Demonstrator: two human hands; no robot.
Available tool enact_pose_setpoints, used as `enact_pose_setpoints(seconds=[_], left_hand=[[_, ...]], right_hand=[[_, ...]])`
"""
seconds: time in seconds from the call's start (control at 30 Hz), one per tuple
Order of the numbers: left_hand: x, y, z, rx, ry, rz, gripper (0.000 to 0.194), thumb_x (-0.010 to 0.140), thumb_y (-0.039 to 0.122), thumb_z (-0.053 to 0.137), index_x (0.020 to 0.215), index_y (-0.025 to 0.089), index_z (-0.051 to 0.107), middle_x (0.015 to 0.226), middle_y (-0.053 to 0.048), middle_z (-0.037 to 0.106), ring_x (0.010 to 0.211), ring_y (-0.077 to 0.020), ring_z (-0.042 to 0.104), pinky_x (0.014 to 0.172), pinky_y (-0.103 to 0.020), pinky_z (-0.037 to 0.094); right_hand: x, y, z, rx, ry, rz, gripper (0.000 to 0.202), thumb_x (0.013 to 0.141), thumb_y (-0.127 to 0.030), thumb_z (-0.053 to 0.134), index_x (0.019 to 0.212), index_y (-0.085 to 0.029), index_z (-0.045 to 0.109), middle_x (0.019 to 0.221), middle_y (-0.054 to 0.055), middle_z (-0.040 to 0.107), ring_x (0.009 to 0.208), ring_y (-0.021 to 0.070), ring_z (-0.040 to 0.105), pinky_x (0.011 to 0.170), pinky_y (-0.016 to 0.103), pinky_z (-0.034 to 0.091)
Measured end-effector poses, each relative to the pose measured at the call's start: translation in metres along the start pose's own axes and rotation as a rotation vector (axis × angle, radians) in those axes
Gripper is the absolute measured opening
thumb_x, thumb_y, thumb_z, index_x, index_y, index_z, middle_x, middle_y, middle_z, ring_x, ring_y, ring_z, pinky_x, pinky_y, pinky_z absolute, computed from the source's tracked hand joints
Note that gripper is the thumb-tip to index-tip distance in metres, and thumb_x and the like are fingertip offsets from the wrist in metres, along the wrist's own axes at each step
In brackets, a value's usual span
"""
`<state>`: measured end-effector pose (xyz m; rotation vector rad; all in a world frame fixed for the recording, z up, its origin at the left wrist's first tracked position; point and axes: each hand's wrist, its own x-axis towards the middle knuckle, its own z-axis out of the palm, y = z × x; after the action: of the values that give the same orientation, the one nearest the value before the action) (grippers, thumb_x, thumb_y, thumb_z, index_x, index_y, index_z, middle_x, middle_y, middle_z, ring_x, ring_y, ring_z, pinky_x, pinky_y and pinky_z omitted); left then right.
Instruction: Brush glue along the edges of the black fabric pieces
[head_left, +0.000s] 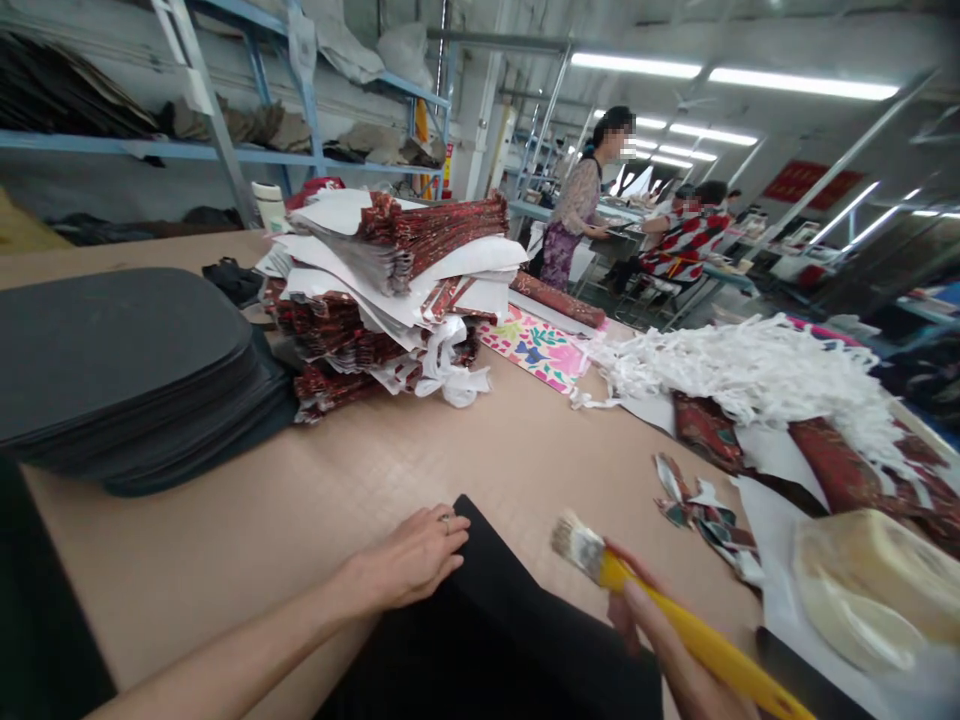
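A black sheet [517, 640] lies on the brown table [480, 450] at the bottom centre. The fingers of my left hand [420, 555] are bent and pressed together on its upper left edge, near the pointed corner. Held in my right hand [660, 640] is a paintbrush with a yellow handle [697, 630]. Its pale bristles point up and left, above the table to the right of the black sheet. At the lower right stands a cloudy plastic tub [862, 600] with cream-coloured contents.
Black rounded panels [120, 350] are stacked at left. Red patterned cloth and white sheets [390, 280] form a pile behind. White strips [750, 370] and fabric scraps [705, 520] lie at right. A person [577, 200] stands in the background, near a seated person [686, 240].
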<state>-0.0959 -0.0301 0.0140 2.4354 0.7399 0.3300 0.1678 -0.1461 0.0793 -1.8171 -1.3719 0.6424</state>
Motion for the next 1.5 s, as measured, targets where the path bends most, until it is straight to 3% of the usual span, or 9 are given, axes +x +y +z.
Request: enact_pose_setpoints(seconds=[0.17,0.3,0.43,0.57,0.7,0.93,1.2,1.4,1.5], left_hand=[[-0.01,-0.012,-0.004,0.056,0.013,-0.045,0.025,0.091,0.018,0.043,0.113,0.014,0.055,0.124,-0.011,0.054,0.12,-0.0254,0.046,0.106,-0.041,0.035],[-0.013,-0.013,-0.003,0.04,0.03,-0.123,0.029,0.09,0.017,0.045,0.118,0.011,0.052,0.124,-0.012,0.053,0.12,-0.0256,0.044,0.104,-0.038,0.039],[-0.013,-0.012,-0.001,0.037,0.026,-0.141,0.03,0.09,0.016,0.044,0.118,0.011,0.052,0.124,-0.013,0.053,0.119,-0.0263,0.045,0.103,-0.039,0.041],[-0.011,-0.012,-0.001,0.007,0.035,-0.139,0.028,0.088,0.014,0.044,0.115,0.012,0.054,0.12,-0.012,0.054,0.115,-0.0264,0.047,0.101,-0.039,0.042],[-0.01,-0.012,-0.002,0.018,0.096,-0.106,0.026,0.086,0.011,0.046,0.11,0.01,0.054,0.121,-0.014,0.053,0.113,-0.0266,0.048,0.101,-0.039,0.042],[-0.005,-0.01,0.0,0.13,0.073,-0.117,0.019,0.087,0.006,0.042,0.1,0.013,0.054,0.117,-0.012,0.056,0.109,-0.0255,0.051,0.099,-0.042,0.043],[-0.002,-0.009,0.0,0.093,0.093,-0.133,0.014,0.085,0.006,0.046,0.093,0.013,0.054,0.112,-0.011,0.057,0.104,-0.0244,0.053,0.093,-0.039,0.048],[-0.002,-0.017,0.009,0.164,0.094,-0.093,0.02,0.087,0.007,0.042,0.103,0.011,0.053,0.12,-0.015,0.054,0.113,-0.0266,0.05,0.1,-0.043,0.043],[0.0,-0.022,0.008,0.166,0.087,-0.078,0.021,0.089,0.01,0.04,0.105,0.012,0.053,0.12,-0.014,0.054,0.112,-0.0248,0.05,0.101,-0.041,0.043]], right_hand=[[0.044,-0.018,0.065,0.19,-0.068,0.147,0.047,0.081,-0.056,0.05,0.105,-0.019,0.067,0.054,-0.003,0.056,0.049,0.0162,0.057,0.048,0.027,0.05],[0.064,-0.02,0.11,0.206,0.002,0.075,0.046,0.073,-0.058,0.058,0.089,-0.018,0.071,0.061,0.003,0.062,0.058,0.0203,0.062,0.052,0.03,0.053],[0.072,-0.02,0.135,0.282,-0.084,-0.027,0.043,0.073,-0.058,0.06,0.085,-0.018,0.071,0.083,0.009,0.072,0.081,0.0257,0.069,0.073,0.036,0.057],[0.067,-0.007,0.128,0.256,-0.174,-0.089,0.037,0.075,-0.054,0.062,0.083,-0.018,0.071,0.086,0.01,0.073,0.081,0.0247,0.07,0.075,0.035,0.057],[0.062,-0.003,0.115,0.142,-0.128,-0.066,0.036,0.079,-0.051,0.059,0.081,-0.018,0.071,0.084,0.01,0.073,0.08,0.0244,0.069,0.076,0.034,0.057],[0.067,-0.002,0.123,0.148,-0.255,-0.203,0.029,0.083,-0.043,0.055,0.092,-0.021,0.07,0.089,0.007,0.074,0.081,0.0207,0.07,0.073,0.029,0.058],[0.023,0.013,0.043,-0.003,-0.344,-0.161,0.027,0.085,-0.039,0.051,0.088,-0.026,0.074,0.073,0.003,0.074,0.063,0.0205,0.071,0.06,0.026,0.059],[0.031,0.021,0.071,0.03,-0.258,-0.169,0.028,0.082,-0.038,0.057,0.1,-0.022,0.071,0.1,0.006,0.073,0.092,0.0223,0.069,0.083,0.031,0.056],[0.016,0.038,0.053,-0.02,-0.25,-0.138,0.027,0.081,-0.04,0.058,0.095,-0.023,0.072,0.095,0.005,0.074,0.087,0.0218,0.07,0.079,0.028,0.057]])
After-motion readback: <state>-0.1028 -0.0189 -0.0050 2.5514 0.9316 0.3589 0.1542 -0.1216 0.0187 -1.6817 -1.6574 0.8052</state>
